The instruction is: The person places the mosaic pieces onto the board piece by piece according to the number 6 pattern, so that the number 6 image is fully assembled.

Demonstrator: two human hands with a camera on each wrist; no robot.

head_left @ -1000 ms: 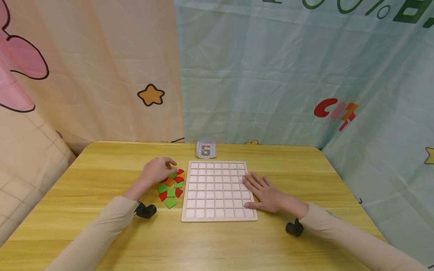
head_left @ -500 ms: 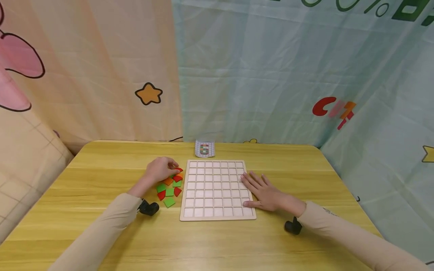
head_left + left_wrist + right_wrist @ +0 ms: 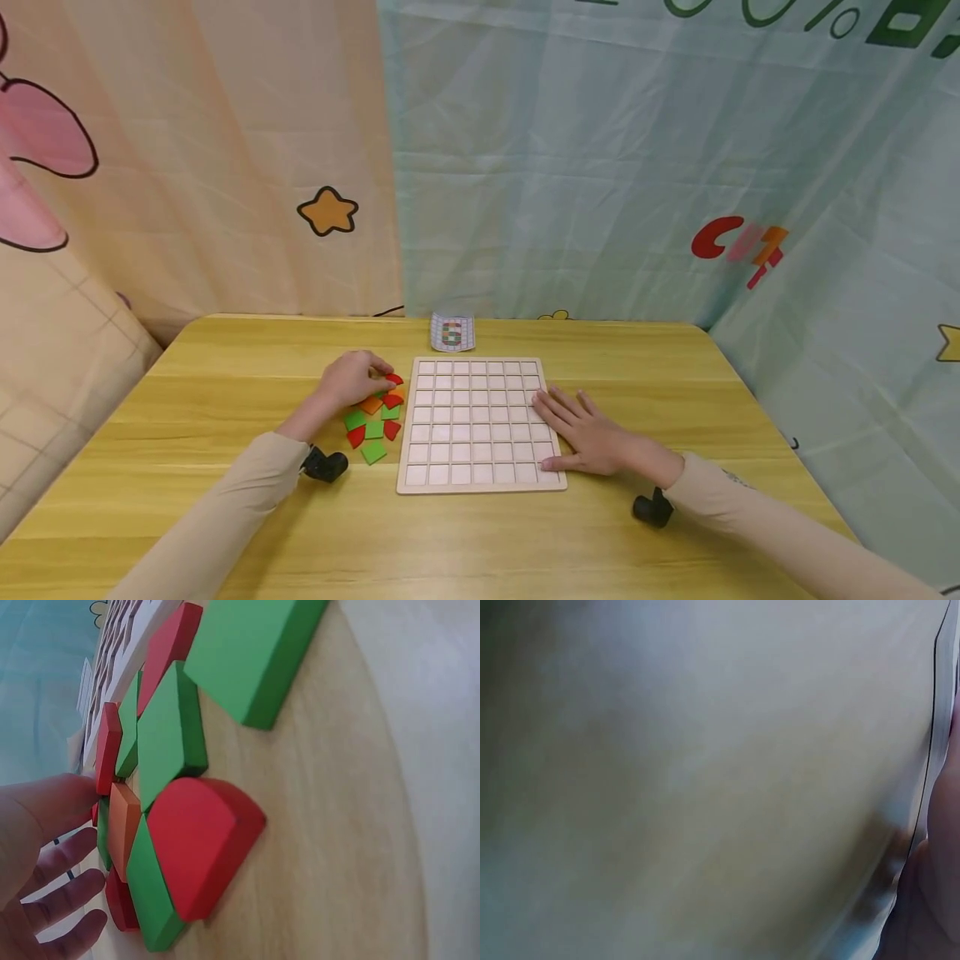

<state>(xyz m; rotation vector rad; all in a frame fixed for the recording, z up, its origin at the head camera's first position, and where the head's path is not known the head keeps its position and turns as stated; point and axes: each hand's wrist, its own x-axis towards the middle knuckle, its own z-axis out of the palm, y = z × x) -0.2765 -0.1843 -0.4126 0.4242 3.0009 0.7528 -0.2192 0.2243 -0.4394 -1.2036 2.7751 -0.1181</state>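
Observation:
My left hand (image 3: 351, 380) is at the far end of a cluster of red, green and orange blocks. Its thumb and index finger pinch a red fan-shaped block (image 3: 395, 379) there. In the left wrist view the thumb overlaps the blocks, with the other fingers spread below it. Near that camera lie a red rounded wedge block (image 3: 202, 844) and a green square block (image 3: 244, 652). My right hand (image 3: 588, 433) lies flat, fingers spread, on the right edge of a white grid board (image 3: 480, 490). Only a blurred bit of that hand shows in the right wrist view.
A small card (image 3: 452, 343) with a coloured pattern on a grid lies behind the board. The wooden table (image 3: 480, 550) reaches back to printed curtains. Black wrist cameras (image 3: 325, 465) hang below both sleeves, close over the tabletop.
The left index finger and thumb have closed in on the red fan-shaped block at the far end of the cluster. The right hand stays on the board's edge.

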